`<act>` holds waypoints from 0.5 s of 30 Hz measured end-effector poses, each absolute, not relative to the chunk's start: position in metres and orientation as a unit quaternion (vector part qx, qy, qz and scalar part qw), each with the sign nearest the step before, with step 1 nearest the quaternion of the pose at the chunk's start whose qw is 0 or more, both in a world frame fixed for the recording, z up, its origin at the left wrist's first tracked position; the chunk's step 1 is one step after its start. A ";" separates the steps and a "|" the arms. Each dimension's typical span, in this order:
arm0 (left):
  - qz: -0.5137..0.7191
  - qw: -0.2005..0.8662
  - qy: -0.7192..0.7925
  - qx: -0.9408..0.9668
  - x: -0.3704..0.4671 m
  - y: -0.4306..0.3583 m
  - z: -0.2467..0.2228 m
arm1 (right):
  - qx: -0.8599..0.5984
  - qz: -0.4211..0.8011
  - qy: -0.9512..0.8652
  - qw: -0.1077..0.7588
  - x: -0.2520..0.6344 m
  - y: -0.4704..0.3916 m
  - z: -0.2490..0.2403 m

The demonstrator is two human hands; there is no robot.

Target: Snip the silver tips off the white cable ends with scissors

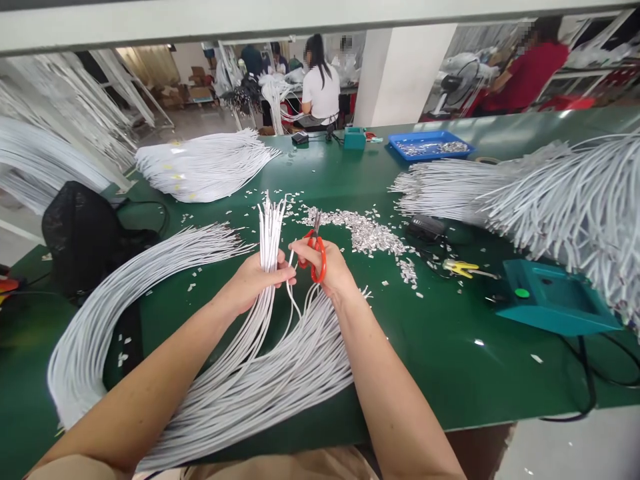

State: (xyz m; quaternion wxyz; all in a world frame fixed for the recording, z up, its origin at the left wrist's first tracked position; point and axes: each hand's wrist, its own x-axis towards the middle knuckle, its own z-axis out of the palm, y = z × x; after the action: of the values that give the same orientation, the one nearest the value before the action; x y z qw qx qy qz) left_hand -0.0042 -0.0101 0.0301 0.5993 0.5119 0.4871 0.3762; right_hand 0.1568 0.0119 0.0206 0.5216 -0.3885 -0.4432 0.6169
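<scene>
My left hand (260, 280) is closed around a bunch of white cables (271, 233), their ends pointing up. Red-handled scissors (323, 263) hang on my right hand (327, 263), blades pointing away from me. Between the right thumb and fingertips is a single white cable (291, 293), close beside the left fingertips. A long bundle of white cables (280, 373) lies on the table under both forearms. Its far part curves round on the left, where the loose ends (215, 240) fan out. Just past my hands lies a heap of small silvery pieces (373, 233).
On the green table (425, 360) are a teal device (550, 300), yellow-handled pliers (463, 268), a black adapter (427, 228) and a blue tray (430, 147). More cable bundles (565, 187) lie right, another (200, 163) back left. A black bag (93, 233) sits left. Several people work beyond.
</scene>
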 end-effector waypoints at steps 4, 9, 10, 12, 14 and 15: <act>0.421 0.591 0.485 0.488 -0.006 -0.009 0.027 | -0.386 0.579 -0.477 0.537 0.148 0.011 0.017; 0.460 0.569 0.496 0.468 -0.015 -0.005 0.020 | -0.459 0.502 -0.549 0.486 0.152 0.014 0.013; 0.460 0.566 0.501 0.465 -0.017 -0.004 0.020 | -0.492 0.470 -0.571 0.460 0.155 0.015 0.012; 0.457 0.560 0.509 0.467 -0.020 -0.003 0.019 | -0.543 0.406 -0.616 0.401 0.158 0.016 0.010; 0.457 0.553 0.512 0.473 -0.022 -0.003 0.020 | -0.563 0.364 -0.654 0.352 0.158 0.016 0.007; 0.456 0.550 0.513 0.475 -0.022 -0.003 0.020 | -0.565 0.350 -0.667 0.335 0.157 0.016 0.006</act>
State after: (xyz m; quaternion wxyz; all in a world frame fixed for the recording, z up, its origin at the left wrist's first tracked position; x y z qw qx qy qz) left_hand -0.0224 -0.0032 0.0200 0.5503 0.4752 0.5129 0.4564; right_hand 0.1573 0.0161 0.0057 0.3354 -0.5654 -0.6673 0.3501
